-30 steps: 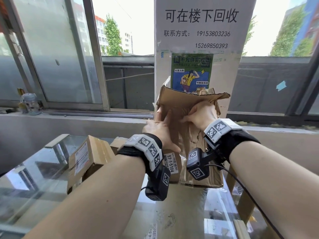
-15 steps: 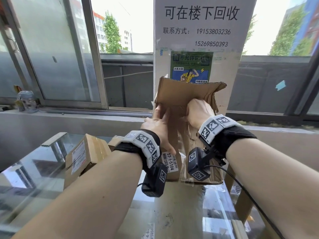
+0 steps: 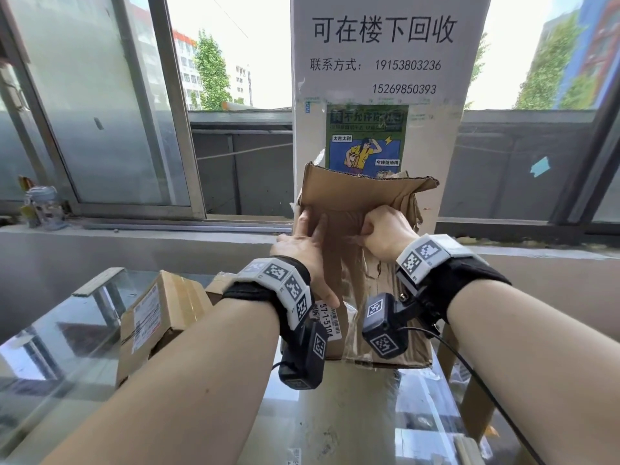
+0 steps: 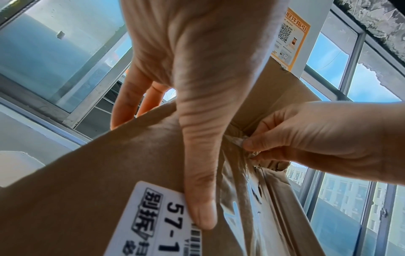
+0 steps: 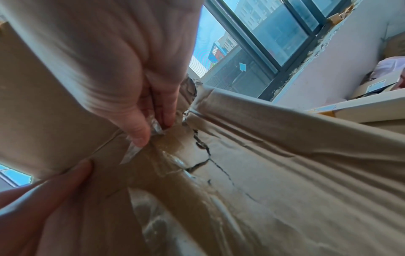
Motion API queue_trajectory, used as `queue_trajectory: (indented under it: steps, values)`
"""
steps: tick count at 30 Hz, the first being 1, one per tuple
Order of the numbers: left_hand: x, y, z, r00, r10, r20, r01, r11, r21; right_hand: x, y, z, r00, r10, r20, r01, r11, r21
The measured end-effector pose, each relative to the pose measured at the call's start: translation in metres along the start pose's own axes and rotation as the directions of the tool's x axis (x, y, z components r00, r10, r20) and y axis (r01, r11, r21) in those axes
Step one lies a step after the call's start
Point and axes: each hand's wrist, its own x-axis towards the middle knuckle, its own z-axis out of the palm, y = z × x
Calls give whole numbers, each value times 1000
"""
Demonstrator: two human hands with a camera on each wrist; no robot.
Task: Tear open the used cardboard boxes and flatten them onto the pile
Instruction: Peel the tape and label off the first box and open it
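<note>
A worn brown cardboard box (image 3: 349, 263) stands upright in my hands above the glass table, its top flap (image 3: 362, 193) raised. My left hand (image 3: 302, 250) grips the box's left edge: the thumb (image 4: 197, 190) lies down the front onto a white label (image 4: 153, 216), and the fingers (image 4: 127, 104) reach behind the edge. My right hand (image 3: 382, 229) pinches the loose end of a clear tape strip (image 5: 153, 129) at the cracked centre seam (image 5: 208, 152). The tape end (image 4: 236, 140) also shows in the left wrist view.
Two more taped boxes (image 3: 157, 313) (image 3: 218, 286) sit on the glass table (image 3: 67, 380) to the left. A flat brown sheet (image 3: 335, 414) lies under the held box. A pillar with notices (image 3: 375, 62) stands right behind, a concrete ledge (image 3: 134, 236) runs along the windows, and wooden legs (image 3: 476, 397) stand at the right.
Both hands keep the same hold on the box and the tape. The box has barely shifted and its top flap stands a little straighter.
</note>
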Motion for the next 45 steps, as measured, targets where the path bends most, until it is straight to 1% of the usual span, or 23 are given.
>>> queue_trajectory:
  steps: [4, 9, 12, 16, 19, 23, 28, 34, 38, 42, 45]
  values:
    - [-2, -1, 0, 1000, 5, 4, -5, 1000, -2, -8, 1, -3, 999, -15, 33, 13, 998, 54]
    - [0, -4, 0, 1000, 12, -7, -12, 1000, 15, -13, 3, 1, 998, -64, -10, 64, 996, 67]
    - [-3, -4, -1, 1000, 11, 5, -11, 1000, -2, -18, 0, -2, 996, -89, 3, 89, 994, 61]
    - [-2, -6, 1, 1000, 16, 4, -16, 1000, -3, -16, 4, 0, 997, -62, -51, 67, 993, 97]
    - [-2, -8, 1, 1000, 6, 15, -6, 1000, -13, -14, 5, 3, 996, -59, -61, 67, 989, 129]
    - [-1, -8, 2, 1000, 10, 4, -10, 1000, -11, -12, 7, 6, 996, -21, -85, 40, 971, 234]
    - [1, -6, 0, 1000, 12, 20, -12, 1000, -20, -6, 9, 8, 994, 86, -61, -57, 926, 374]
    - [2, -6, -1, 999, 19, 28, -19, 1000, -1, 0, 12, 17, 975, 220, -15, -174, 810, 560]
    - [2, -4, -1, 999, 17, 31, -17, 1000, 1, 2, 16, 15, 973, 227, 47, -208, 770, 603]
    - [1, -3, -1, 1000, 11, 24, -12, 1000, 29, 0, 18, 16, 969, 236, 74, -225, 717, 659]
    - [2, -6, -1, 999, 24, 29, -25, 999, 20, 0, 20, 18, 971, 220, 95, -224, 695, 684]
